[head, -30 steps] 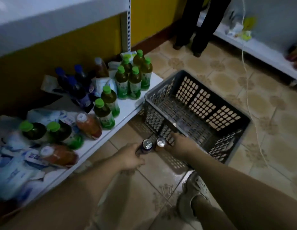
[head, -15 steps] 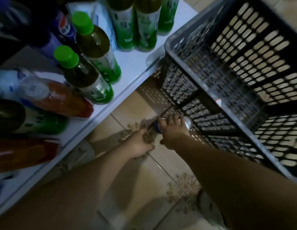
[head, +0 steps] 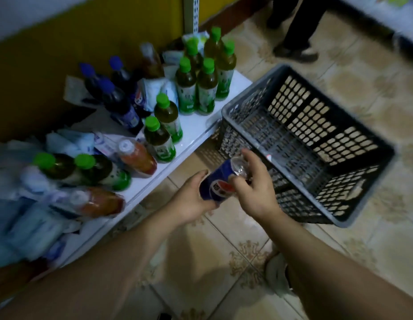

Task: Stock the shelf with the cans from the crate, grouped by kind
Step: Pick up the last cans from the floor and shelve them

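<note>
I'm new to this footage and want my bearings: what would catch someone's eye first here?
The blue can at the centre, tilted, gripped at its base by the left hand and at its silvery top by the right hand. Right of it a big grey latticed crate stands on the tiled floor beside the low white shelf. On that shelf, green-capped bottles stand clustered at the far end.

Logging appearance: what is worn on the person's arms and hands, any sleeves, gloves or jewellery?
The left hand and right hand are bare: no gloves, rings, watch or wristband visible. No sleeve shows anywhere up to the frame edge.
</note>
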`<state>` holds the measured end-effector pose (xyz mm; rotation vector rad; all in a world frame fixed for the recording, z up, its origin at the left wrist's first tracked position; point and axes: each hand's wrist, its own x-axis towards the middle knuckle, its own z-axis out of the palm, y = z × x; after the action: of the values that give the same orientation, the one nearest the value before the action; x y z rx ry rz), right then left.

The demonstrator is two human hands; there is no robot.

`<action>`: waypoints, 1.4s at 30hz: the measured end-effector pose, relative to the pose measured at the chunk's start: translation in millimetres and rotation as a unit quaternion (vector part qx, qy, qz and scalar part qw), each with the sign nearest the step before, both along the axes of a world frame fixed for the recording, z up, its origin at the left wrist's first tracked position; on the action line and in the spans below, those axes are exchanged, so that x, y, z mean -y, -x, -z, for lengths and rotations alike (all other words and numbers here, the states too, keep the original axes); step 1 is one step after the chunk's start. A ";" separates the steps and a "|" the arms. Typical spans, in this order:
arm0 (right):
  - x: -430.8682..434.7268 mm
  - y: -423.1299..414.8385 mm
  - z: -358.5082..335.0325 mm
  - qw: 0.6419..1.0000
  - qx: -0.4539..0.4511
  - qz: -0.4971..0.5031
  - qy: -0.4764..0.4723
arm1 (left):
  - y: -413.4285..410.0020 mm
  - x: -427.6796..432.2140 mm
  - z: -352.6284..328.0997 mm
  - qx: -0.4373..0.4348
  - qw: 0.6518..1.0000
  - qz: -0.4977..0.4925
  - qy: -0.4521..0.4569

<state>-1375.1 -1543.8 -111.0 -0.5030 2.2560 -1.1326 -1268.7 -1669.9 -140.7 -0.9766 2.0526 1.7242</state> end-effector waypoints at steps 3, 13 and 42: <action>4.5 -23.4 -74.8 0.987 0.042 0.107 0.116 | -17.3 -5.7 -79.1 -0.091 0.996 -0.022 -0.014; 21.5 -110.0 -296.6 0.955 0.000 0.001 0.297 | -117.1 -14.9 -309.2 -0.269 0.951 -0.114 0.104; 254.6 -371.4 -398.8 0.888 -0.035 -0.366 0.278 | -471.5 142.7 -385.8 0.237 0.782 -0.217 0.534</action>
<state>-1003.7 -1798.4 287.8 -1.4893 1.4989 -1.3125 -797.2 -1812.6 245.1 -2.0429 2.4619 0.1220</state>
